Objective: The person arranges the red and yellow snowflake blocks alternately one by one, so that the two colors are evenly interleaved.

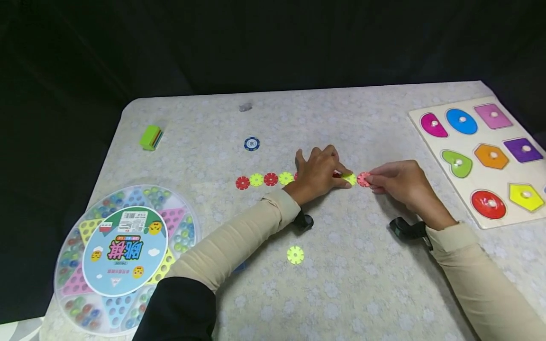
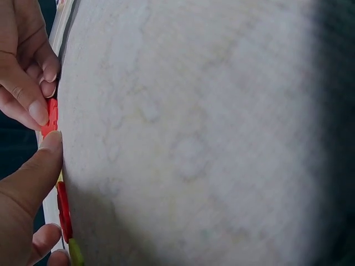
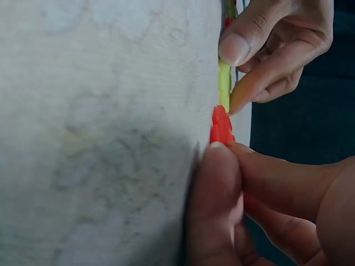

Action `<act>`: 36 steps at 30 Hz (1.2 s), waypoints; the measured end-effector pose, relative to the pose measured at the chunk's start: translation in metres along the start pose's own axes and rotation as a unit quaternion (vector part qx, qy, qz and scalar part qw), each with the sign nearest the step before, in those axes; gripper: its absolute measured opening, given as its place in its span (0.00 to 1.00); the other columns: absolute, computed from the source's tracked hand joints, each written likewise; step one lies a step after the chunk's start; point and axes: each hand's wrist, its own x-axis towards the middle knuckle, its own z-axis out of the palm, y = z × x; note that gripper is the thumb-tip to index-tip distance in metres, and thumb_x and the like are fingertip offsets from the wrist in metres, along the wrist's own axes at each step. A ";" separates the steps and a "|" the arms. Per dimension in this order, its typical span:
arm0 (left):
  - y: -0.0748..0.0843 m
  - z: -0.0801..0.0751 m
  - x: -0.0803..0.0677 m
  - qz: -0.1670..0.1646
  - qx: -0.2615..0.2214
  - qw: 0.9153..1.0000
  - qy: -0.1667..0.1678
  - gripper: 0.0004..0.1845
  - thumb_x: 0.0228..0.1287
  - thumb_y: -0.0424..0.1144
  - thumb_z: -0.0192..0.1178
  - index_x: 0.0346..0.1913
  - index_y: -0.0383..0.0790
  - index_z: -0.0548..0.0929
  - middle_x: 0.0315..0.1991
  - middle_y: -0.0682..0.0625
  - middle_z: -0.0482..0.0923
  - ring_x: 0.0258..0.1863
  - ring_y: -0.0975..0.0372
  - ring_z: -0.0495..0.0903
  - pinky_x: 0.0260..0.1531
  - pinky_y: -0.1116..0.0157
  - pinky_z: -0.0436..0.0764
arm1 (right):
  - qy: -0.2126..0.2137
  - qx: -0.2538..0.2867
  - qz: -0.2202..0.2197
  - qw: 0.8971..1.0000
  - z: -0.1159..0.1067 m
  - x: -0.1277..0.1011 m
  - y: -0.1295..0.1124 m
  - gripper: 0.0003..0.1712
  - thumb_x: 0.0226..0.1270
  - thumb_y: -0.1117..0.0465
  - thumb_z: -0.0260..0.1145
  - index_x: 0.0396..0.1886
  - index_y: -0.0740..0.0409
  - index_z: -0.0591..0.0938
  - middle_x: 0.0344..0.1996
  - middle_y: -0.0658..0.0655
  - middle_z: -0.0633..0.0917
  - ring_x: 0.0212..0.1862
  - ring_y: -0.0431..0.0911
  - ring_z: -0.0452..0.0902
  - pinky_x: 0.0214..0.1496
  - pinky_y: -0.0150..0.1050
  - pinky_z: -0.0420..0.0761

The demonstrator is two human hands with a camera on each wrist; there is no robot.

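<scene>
Across the table runs a row of notched plastic discs, red and yellow by turns; at its left end are a red disc (image 1: pixel 242 183) and a yellow disc (image 1: pixel 256 180). My left hand (image 1: pixel 319 175) covers the row's middle, and its thumb and forefinger pinch the edges of a yellow notched disc (image 1: pixel 350 179) at the right. Just beyond it, my right hand (image 1: pixel 398 182) pinches a red notched disc (image 1: pixel 363 179) between thumb and fingers. In the right wrist view that red disc (image 3: pixel 221 124) meets the yellow disc (image 3: pixel 224 86); whether they interlock I cannot tell.
A loose yellow disc (image 1: pixel 295 255) lies nearer me, and something blue (image 1: pixel 240 267) is partly under my left sleeve. Behind the row are a blue-white chip (image 1: pixel 251 144) and a green-topped block (image 1: pixel 150 138). A marble game board (image 1: pixel 194 222) stands left, a shape puzzle board (image 1: pixel 458 192) right.
</scene>
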 end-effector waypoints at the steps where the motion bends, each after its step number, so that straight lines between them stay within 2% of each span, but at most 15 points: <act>1: 0.000 0.000 0.000 0.001 0.001 1.000 0.000 0.19 0.59 0.63 0.66 0.54 0.71 0.85 0.54 0.60 0.72 0.56 0.62 0.69 0.70 0.32 0.51 | 0.001 -0.004 0.005 1.000 -0.001 0.000 -0.001 0.17 0.69 0.63 0.67 0.47 0.76 0.84 0.42 0.72 0.87 0.26 0.34 0.85 0.30 0.29 0.85; 8: 0.002 -0.001 0.001 0.003 0.001 1.000 -0.007 0.19 0.59 0.63 0.66 0.54 0.71 0.85 0.54 0.61 0.72 0.55 0.62 0.69 0.70 0.33 0.52 | 0.017 -0.042 0.032 0.998 -0.003 -0.003 -0.009 0.19 0.66 0.58 0.70 0.44 0.72 0.87 0.34 0.63 0.90 0.24 0.31 0.84 0.27 0.27 0.81; 17: 0.003 -0.002 -0.001 -0.002 0.001 1.000 -0.003 0.21 0.59 0.61 0.67 0.56 0.69 0.85 0.55 0.58 0.74 0.54 0.59 0.72 0.68 0.35 0.57 | 0.052 -0.085 0.000 0.995 0.001 -0.005 -0.012 0.14 0.63 0.58 0.70 0.38 0.67 0.90 0.23 0.53 0.90 0.21 0.28 0.81 0.24 0.27 0.74; 23: 0.010 -0.007 0.003 0.009 0.011 1.000 -0.004 0.25 0.56 0.62 0.69 0.58 0.67 0.84 0.56 0.56 0.78 0.56 0.56 0.77 0.69 0.35 0.55 | 0.074 -0.101 -0.019 0.992 0.005 -0.006 -0.010 0.12 0.62 0.59 0.71 0.34 0.66 0.91 0.20 0.54 0.89 0.20 0.28 0.78 0.23 0.29 0.71; 26: 0.016 -0.006 0.009 0.027 0.024 0.999 -0.007 0.24 0.56 0.63 0.69 0.56 0.68 0.85 0.55 0.57 0.78 0.56 0.57 0.77 0.69 0.34 0.54 | 0.085 -0.106 -0.026 0.990 0.008 -0.007 -0.009 0.12 0.63 0.59 0.70 0.33 0.65 0.91 0.20 0.54 0.89 0.20 0.28 0.76 0.21 0.30 0.70; 29: 0.019 -0.003 0.014 0.032 0.030 0.999 -0.010 0.21 0.56 0.63 0.69 0.54 0.69 0.86 0.52 0.59 0.77 0.52 0.60 0.76 0.68 0.37 0.58 | 0.096 -0.108 -0.032 0.989 0.011 -0.014 -0.009 0.16 0.67 0.55 0.68 0.32 0.65 0.90 0.21 0.57 0.89 0.21 0.32 0.77 0.21 0.31 0.71; 31: 0.019 0.000 0.017 0.029 0.030 0.999 -0.008 0.19 0.56 0.63 0.68 0.52 0.70 0.87 0.49 0.60 0.76 0.49 0.62 0.76 0.66 0.40 0.61 | 0.111 -0.103 -0.057 0.987 0.015 -0.027 -0.016 0.16 0.69 0.54 0.67 0.30 0.63 0.89 0.19 0.57 0.88 0.21 0.33 0.75 0.20 0.31 0.70; 33: 0.019 0.002 0.019 0.025 0.022 0.999 -0.002 0.18 0.55 0.62 0.69 0.50 0.70 0.87 0.47 0.61 0.75 0.46 0.63 0.75 0.64 0.43 0.63 | 0.107 -0.089 -0.118 0.983 0.023 -0.047 -0.028 0.14 0.68 0.55 0.69 0.27 0.59 0.88 0.19 0.54 0.86 0.22 0.33 0.75 0.22 0.31 0.71; 35: 0.020 0.001 0.020 0.020 0.016 1.000 -0.001 0.17 0.55 0.62 0.70 0.49 0.71 0.88 0.47 0.62 0.75 0.47 0.63 0.75 0.64 0.43 0.62 | 0.060 -0.070 -0.201 0.975 0.037 -0.070 -0.043 0.10 0.65 0.60 0.72 0.24 0.56 0.87 0.19 0.50 0.85 0.23 0.32 0.76 0.24 0.30 0.74; 36: 0.020 0.001 0.021 0.018 0.014 1.000 -0.002 0.18 0.55 0.62 0.70 0.49 0.71 0.87 0.47 0.62 0.75 0.48 0.63 0.75 0.65 0.42 0.61 | 0.026 -0.070 -0.248 0.966 0.047 -0.081 -0.049 0.08 0.63 0.61 0.73 0.23 0.53 0.86 0.20 0.47 0.84 0.24 0.31 0.74 0.25 0.29 0.75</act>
